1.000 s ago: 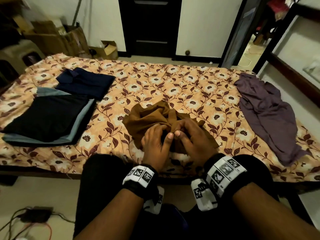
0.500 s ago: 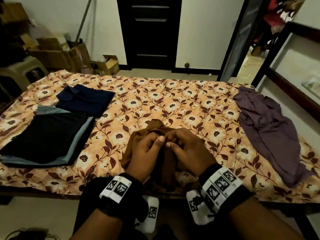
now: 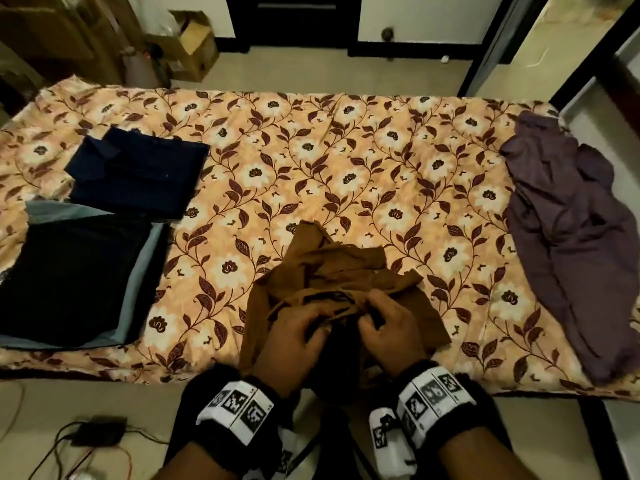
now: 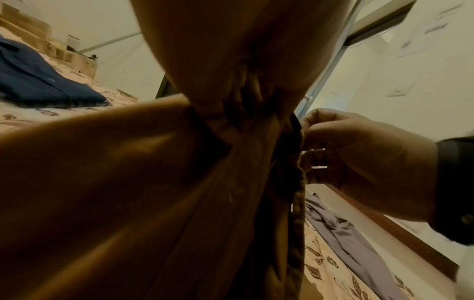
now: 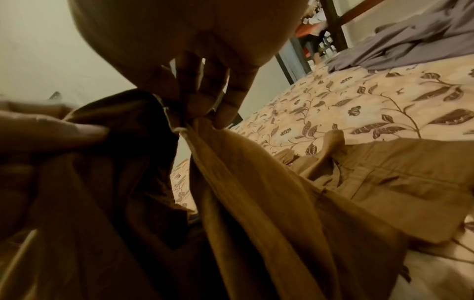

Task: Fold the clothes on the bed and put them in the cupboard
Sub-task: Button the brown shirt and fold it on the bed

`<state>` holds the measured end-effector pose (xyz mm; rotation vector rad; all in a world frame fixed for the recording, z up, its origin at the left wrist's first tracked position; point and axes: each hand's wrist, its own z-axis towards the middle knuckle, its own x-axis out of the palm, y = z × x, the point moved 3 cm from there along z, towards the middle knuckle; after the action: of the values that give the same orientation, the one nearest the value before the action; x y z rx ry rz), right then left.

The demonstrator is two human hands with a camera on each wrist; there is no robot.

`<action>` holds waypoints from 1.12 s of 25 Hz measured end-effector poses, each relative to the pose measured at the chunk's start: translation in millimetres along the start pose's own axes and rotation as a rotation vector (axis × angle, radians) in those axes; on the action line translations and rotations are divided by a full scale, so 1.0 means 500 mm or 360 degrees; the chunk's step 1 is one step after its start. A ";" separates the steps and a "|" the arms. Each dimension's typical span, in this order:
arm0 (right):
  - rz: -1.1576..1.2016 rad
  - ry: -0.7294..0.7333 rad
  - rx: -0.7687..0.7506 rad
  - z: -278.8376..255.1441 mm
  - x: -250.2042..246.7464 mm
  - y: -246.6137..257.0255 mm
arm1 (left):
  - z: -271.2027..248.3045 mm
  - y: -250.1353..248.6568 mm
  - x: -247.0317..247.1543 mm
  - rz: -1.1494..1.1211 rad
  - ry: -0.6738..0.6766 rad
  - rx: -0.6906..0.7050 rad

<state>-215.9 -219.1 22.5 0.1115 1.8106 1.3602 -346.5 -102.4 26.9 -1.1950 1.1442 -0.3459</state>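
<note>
While both hands work at the near edge of the bed, the crumpled rust-brown cotton garment (image 3: pixel 346 271) lies bunched in front of them, part of it hanging over the mattress edge toward the person's legs. Left hand (image 3: pixel 291 336): fingers curled into a gathered bunch of the brown cloth, grasping it. Right hand (image 3: pixel 389 327): fingertips (image 5: pixel 205 105) pinching a hem or seam of the same garment, shown closely in the right wrist view. The two grips sit just beside each other, which suggests a search for an edge or corner; no fold has yet been formed in this piece.

Middle ground, person's left: a folded black garment lying on a folded grey-blue one (image 3: pixel 69 275), stacked flat on the floral orange-and-maroon bedspread (image 3: pixel 311 161). Just beyond it, a folded navy-blue shirt (image 3: pixel 138 171), collar visible. These pieces appear finished as far as folding goes.

Far right: a loose, wrinkled purple-grey garment (image 3: pixel 568 230) draped along the bed's right side, still unfolded.

Judged progress: roughly three items folded, one in hand, one untouched. No cupboard is visible in these views, and every garment remains on the bed, so the putting-away stage appears wholly outstanding.
</note>
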 end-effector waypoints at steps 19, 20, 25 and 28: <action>-0.0867 0.0326 -0.0169 -0.170 -0.050 0.106 | -0.233 -0.007 -0.169 0.0721 -0.0521 -0.0137; -0.0801 0.0277 -0.0214 -0.186 -0.072 0.136 | -0.262 -0.033 -0.181 0.0649 -0.0632 -0.0076; 0.0299 0.0021 -0.0515 -0.187 -0.216 0.347 | -0.262 -0.237 -0.325 -0.0019 -0.1246 0.0505; 0.0071 -0.0014 -0.0372 -0.095 -0.221 0.376 | -0.138 -0.249 -0.358 0.0443 -0.0936 0.0230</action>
<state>-251.4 -236.4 242.1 0.0336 1.6367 1.5898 -441.3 -56.8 229.6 -0.9068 0.7385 0.1327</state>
